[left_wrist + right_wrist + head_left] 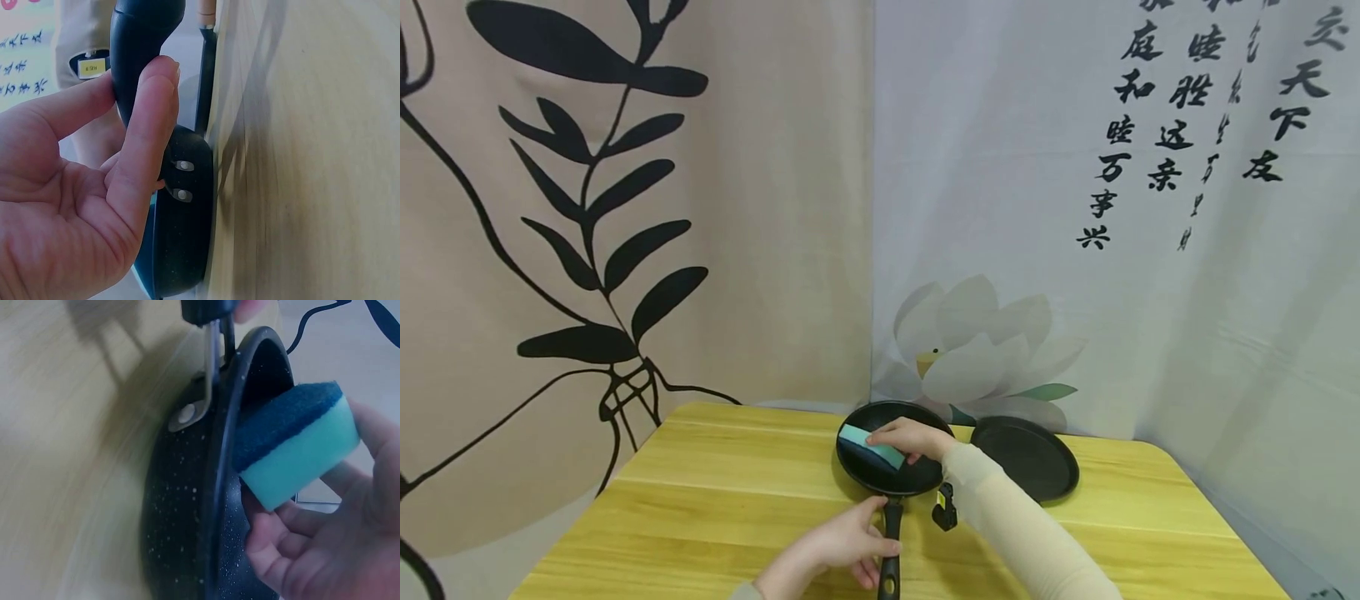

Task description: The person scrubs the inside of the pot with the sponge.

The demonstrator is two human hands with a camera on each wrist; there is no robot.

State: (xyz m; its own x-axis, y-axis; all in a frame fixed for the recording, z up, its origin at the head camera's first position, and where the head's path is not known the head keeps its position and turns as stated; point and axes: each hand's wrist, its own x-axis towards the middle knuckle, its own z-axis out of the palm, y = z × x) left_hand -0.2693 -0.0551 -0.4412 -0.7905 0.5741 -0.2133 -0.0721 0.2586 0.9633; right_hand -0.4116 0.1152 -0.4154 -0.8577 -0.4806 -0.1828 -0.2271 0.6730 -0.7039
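Observation:
A black frying pan (859,471) sits on the yellow wooden table (715,500), its handle (891,546) pointing toward me. My left hand (842,546) grips that handle (134,56), fingers and thumb wrapped around it. My right hand (910,437) holds a teal sponge (871,446) with a dark blue scrub side inside the pan. In the right wrist view the sponge (294,447) lies against the pan's inner wall (222,506), dark side to the metal.
A black round lid or plate (1026,458) lies flat to the right of the pan. A small black wrist camera (945,508) hangs under my right sleeve. Printed cloth backdrops (700,208) stand behind the table.

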